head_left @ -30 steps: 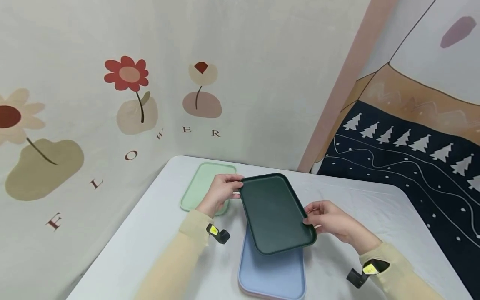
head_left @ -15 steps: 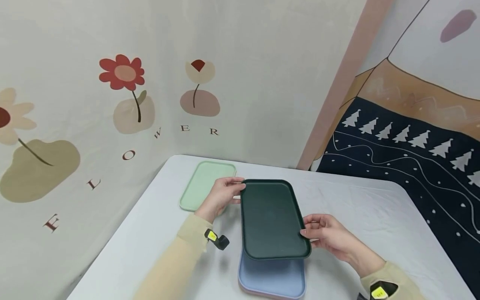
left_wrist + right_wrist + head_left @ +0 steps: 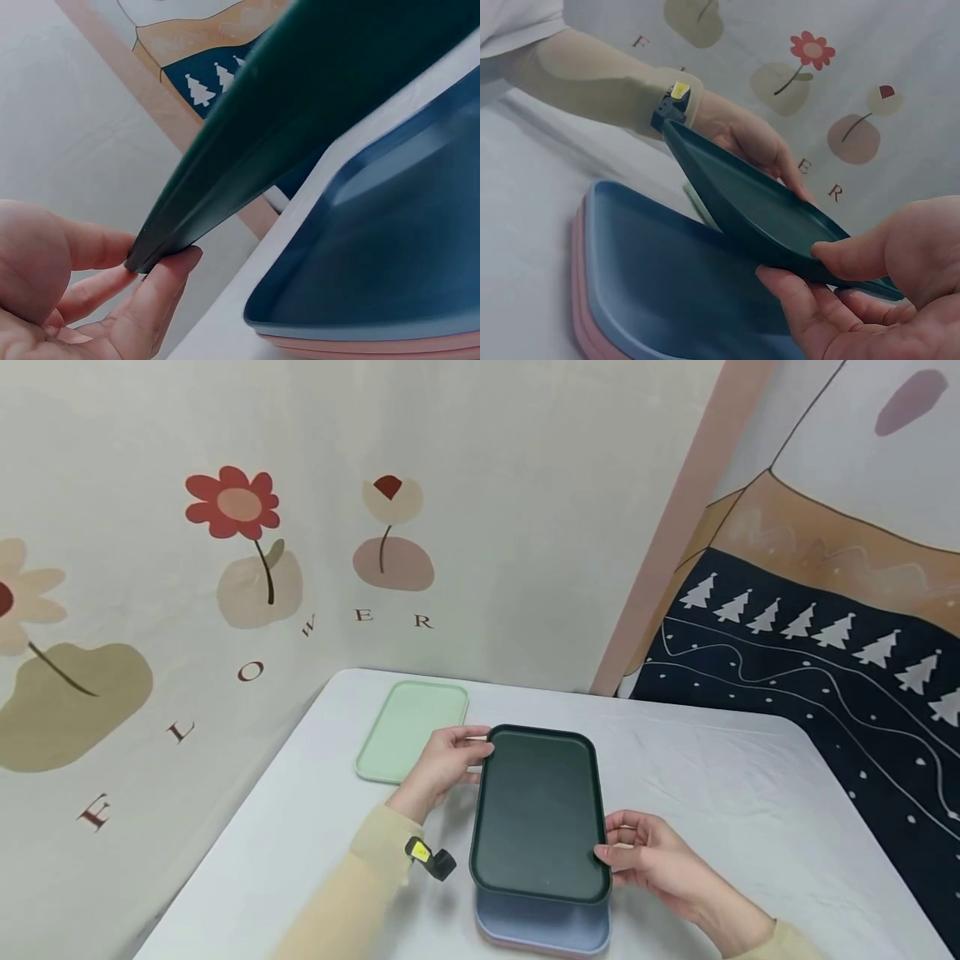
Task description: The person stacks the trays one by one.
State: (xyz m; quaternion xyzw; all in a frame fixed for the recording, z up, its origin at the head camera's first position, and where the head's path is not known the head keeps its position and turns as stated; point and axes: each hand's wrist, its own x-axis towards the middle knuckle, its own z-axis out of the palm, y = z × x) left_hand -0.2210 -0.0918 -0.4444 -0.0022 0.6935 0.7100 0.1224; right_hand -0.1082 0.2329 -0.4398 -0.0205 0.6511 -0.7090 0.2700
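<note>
A dark green tray [image 3: 538, 814] is held in the air between both hands, tilted above a blue tray [image 3: 543, 927]. My left hand [image 3: 442, 767] pinches its far left corner, thumb on top and fingers beneath, as the left wrist view shows on the green rim [image 3: 169, 217]. On the right side, near the close corner, my right hand [image 3: 656, 864] grips the edge between thumb and fingers. In the right wrist view the blue tray [image 3: 660, 277] lies on top of pink trays [image 3: 581, 292]. The green tray hides much of the stack in the head view.
A light green tray [image 3: 411, 727] lies flat at the far left of the white table [image 3: 697, 777], partly behind the left hand. Behind the table hangs a curtain [image 3: 517, 527] with printed flowers. A dark printed cloth [image 3: 795, 668] hangs at the right.
The dark green tray has turned to line up more with the blue tray and moved nearer over it. Both hands moved along with it, keeping their hold; the right one came closer to me.
</note>
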